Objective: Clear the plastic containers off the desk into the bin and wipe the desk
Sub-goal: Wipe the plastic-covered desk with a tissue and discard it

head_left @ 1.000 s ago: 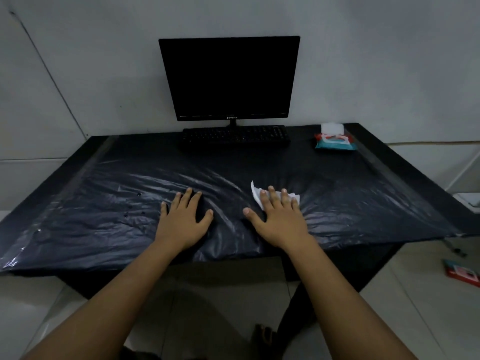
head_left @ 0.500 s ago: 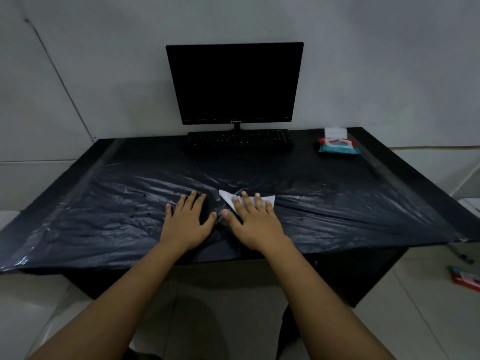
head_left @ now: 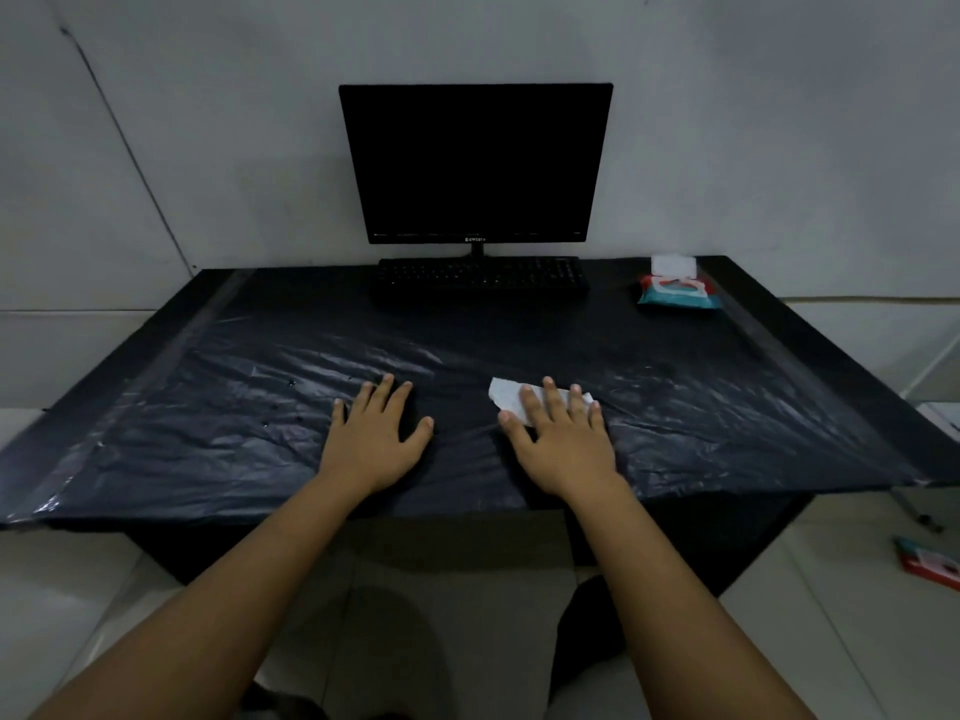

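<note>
Both hands flat on the tabletop (head_left: 779, 324), which is covered in wrinkled black plastic sheet (head_left: 208, 407). My right hand (head_left: 563, 439) presses a white wipe (head_left: 511, 400) down with straight, spread fingers; the wipe sticks out past the fingertips on the far side and to the left of the index finger. Grip there is open-palmed, no pinch, just pressure from above. My left hand (head_left: 376, 439) lies palm down just beside it, fingers spread, touching only the sheet, a gap of bare plastic between the two thumbs. Monitor (head_left: 475, 163) stands at the back against the wall, screen dark, keyboard (head_left: 480, 278) right in front of its stand. Pack of wet wipes (head_left: 678, 291) sits at the far right corner, lid flap open, well apart from my hands. Red flat packet (head_left: 930, 561) lies on the floor to the right of the tabletop. A few small specks show on the sheet left of my left hand, too small to tell what.
</note>
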